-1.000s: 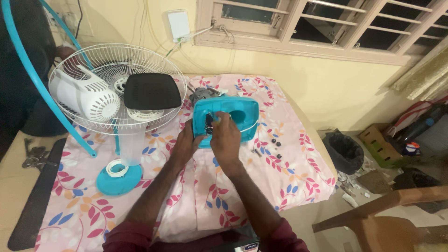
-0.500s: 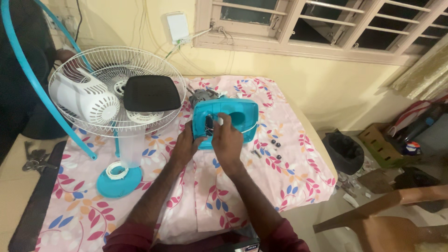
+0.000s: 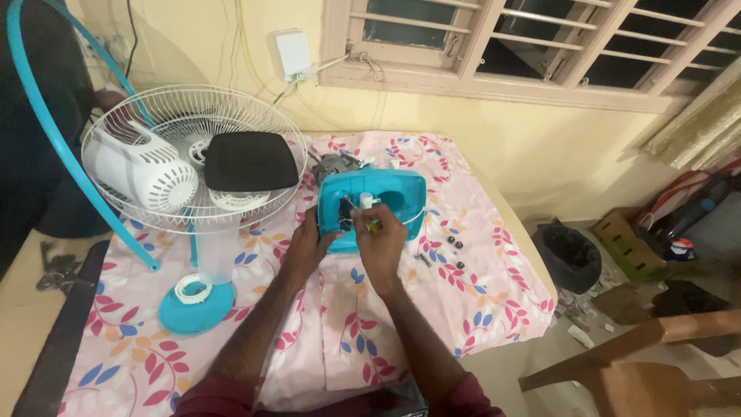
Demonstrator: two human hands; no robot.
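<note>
A turquoise plastic fan housing [image 3: 390, 194] lies open side up on the flowered cloth, with a grey motor [image 3: 333, 164] just behind it. My left hand [image 3: 309, 245] grips the housing's near left edge. My right hand [image 3: 380, 243] is closed on a small screwdriver [image 3: 368, 225] whose tip points into the housing, by a white part inside it. Several small dark screws [image 3: 455, 249] lie on the cloth to the right.
A white wire fan grille [image 3: 139, 123] holds a white motor cover [image 3: 147, 174] and a black pad [image 3: 250, 161]. A turquoise fan base [image 3: 195, 303] stands front left, a blue hoop [image 3: 46, 123] curves at left. A black bin [image 3: 570, 251] and wooden chair [image 3: 641, 363] are at right.
My hands stay at the housing; the right hand has shifted slightly with the screwdriver. The view has barely moved.
</note>
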